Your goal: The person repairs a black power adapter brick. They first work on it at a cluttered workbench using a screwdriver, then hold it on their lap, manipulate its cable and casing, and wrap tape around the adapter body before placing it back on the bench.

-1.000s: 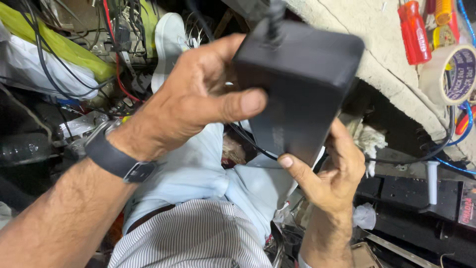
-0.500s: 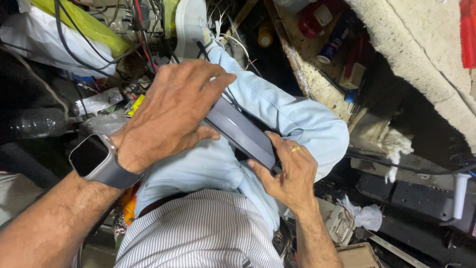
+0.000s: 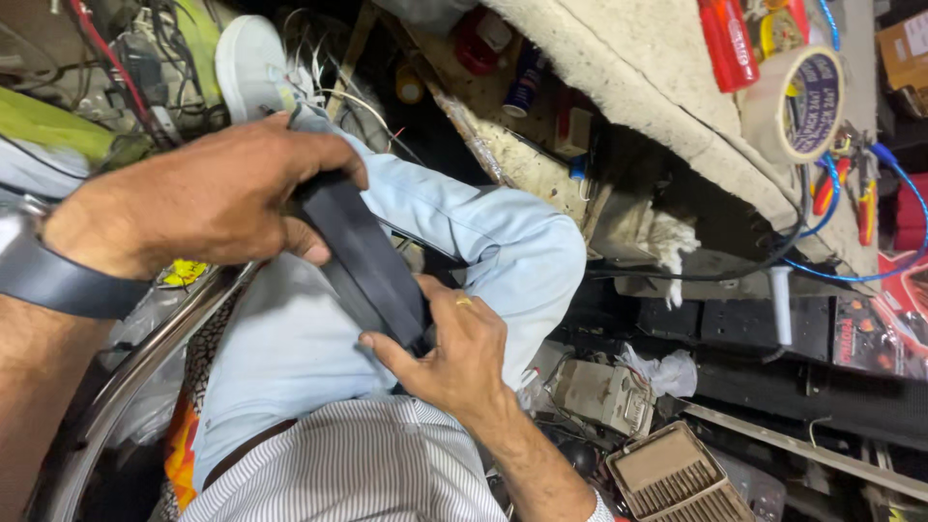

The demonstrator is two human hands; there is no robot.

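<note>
Across the lap, on the pale blue trouser leg, lies the flat black box, tilted edge-on to the camera; a second ago it was held up high, broad face to the lens, so it has come down and turned onto the thigh; my reading is that the inspection is over and closer work on the box is starting.

Left hand: closed over the upper end of the box, thumb under, fingers curled across the top edge; firm hold; a dark watch strap at the wrist.

Right hand: wrapped round the lower end, fingertips pressing the near corner; a ring shows on one finger; grip tight, nothing else in it.

Both hands touch the box; box rests against the leg, between the two hands.

Around: striped shirt at the bottom edge; white shoe at the top left, beside tangled wires; workbench edge, pale and rough, runs diagonally across the top right; on it a roll of tape and a red-handled tool; blue cable hangs off that edge; below, near the bottom right corner, a ribbed tan casing among scrap parts; whether the box's lead is attached cannot be told from this angle.
</note>
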